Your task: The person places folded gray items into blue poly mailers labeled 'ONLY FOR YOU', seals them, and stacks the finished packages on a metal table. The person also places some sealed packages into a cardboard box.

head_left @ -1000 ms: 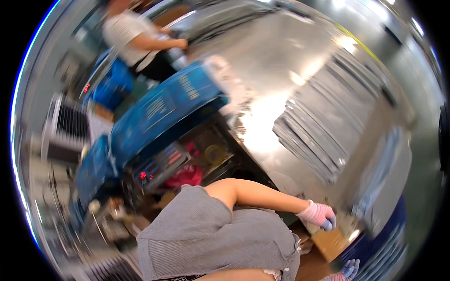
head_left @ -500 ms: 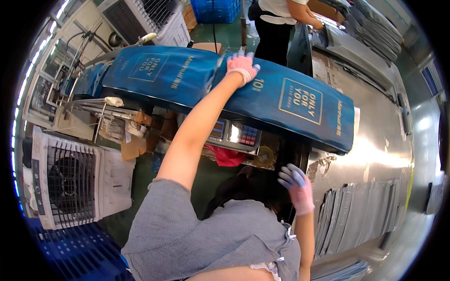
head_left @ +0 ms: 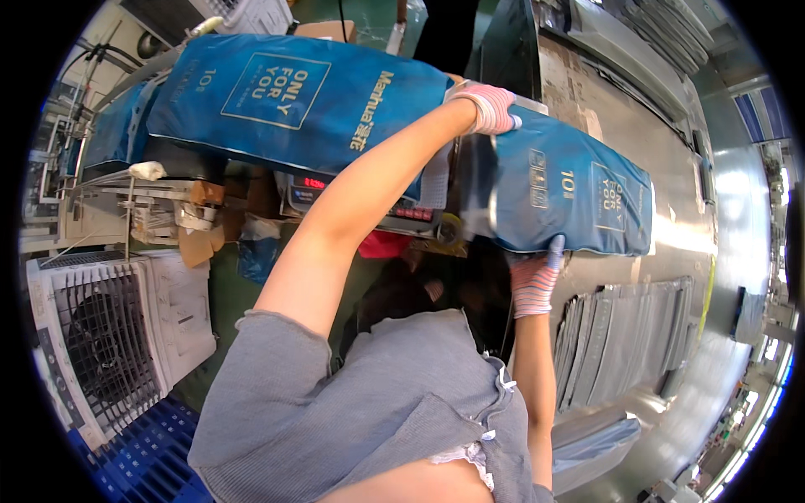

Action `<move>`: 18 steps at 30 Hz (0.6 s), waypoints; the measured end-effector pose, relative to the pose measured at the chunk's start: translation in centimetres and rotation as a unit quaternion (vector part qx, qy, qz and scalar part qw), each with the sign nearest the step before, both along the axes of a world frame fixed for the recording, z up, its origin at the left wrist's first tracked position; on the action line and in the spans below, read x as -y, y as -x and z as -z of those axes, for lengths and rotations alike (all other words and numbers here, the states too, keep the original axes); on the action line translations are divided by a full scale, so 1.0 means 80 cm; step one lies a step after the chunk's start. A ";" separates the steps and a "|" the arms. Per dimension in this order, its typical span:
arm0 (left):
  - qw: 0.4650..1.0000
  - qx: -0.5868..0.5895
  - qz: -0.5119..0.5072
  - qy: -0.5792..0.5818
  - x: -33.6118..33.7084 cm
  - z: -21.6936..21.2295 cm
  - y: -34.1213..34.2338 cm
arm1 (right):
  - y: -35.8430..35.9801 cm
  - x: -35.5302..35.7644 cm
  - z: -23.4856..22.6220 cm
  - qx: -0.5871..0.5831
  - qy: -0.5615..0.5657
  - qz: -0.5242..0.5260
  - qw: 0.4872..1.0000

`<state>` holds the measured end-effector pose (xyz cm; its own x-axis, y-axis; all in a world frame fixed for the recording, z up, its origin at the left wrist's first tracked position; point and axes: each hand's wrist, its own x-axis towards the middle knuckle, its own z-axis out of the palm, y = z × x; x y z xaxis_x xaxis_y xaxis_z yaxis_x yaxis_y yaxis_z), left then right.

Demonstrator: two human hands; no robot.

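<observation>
Both gloved hands hold the short blue bag [head_left: 553, 201] from opposite edges. With my left hand [head_left: 490, 109], in its pink-striped glove, I clasp the bag's far edge near its left end; some of those fingers are hidden behind it. With my right hand [head_left: 534, 281] I pinch the near edge, thumb up against the printed face, the other fingers mostly out of sight below. So the bag lies between my hands and stretches away to the right of them, over the metal table [head_left: 679, 243].

Just left of my grip, the long blue bag [head_left: 260, 109] lies on its side, print facing up. Below it, left of my right hand, I see part of a scale [head_left: 415, 213] with red keys, a yellow tape roll [head_left: 451, 230] beside it and a red bag [head_left: 384, 246] underneath. On the table, near my right hand and to its lower right, lie overlapping flat grey bags [head_left: 620, 344]. Well to the left of my grip stands a white air cooler [head_left: 122, 327]; beyond my left hand, a co-worker's dark-clothed legs [head_left: 451, 50] show.
</observation>
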<state>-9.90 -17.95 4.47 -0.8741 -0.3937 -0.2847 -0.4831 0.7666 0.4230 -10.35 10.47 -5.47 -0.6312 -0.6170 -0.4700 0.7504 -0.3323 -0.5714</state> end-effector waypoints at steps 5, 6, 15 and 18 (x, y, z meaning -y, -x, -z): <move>0.971 -0.142 -0.034 -0.188 -0.085 0.050 -0.009 | 0.063 -0.101 -0.013 -0.037 -0.031 0.060 0.997; 0.955 -0.151 -0.024 -0.252 -0.102 0.046 -0.009 | 0.070 -0.122 -0.019 -0.044 -0.045 0.103 0.993; 0.761 -0.299 0.052 -0.574 -0.210 0.057 -0.036 | 0.083 -0.221 -0.089 -0.106 -0.048 0.220 0.969; 0.754 -0.339 0.057 -0.559 -0.228 0.053 -0.029 | 0.079 -0.229 -0.108 -0.151 -0.041 0.220 0.963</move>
<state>-7.58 0.31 0.20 -0.9782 -0.1493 0.1446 0.1769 -0.2325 0.9564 -16.66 28.77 3.13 -0.9383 -0.2272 -0.2607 0.3434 -0.5241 -0.7793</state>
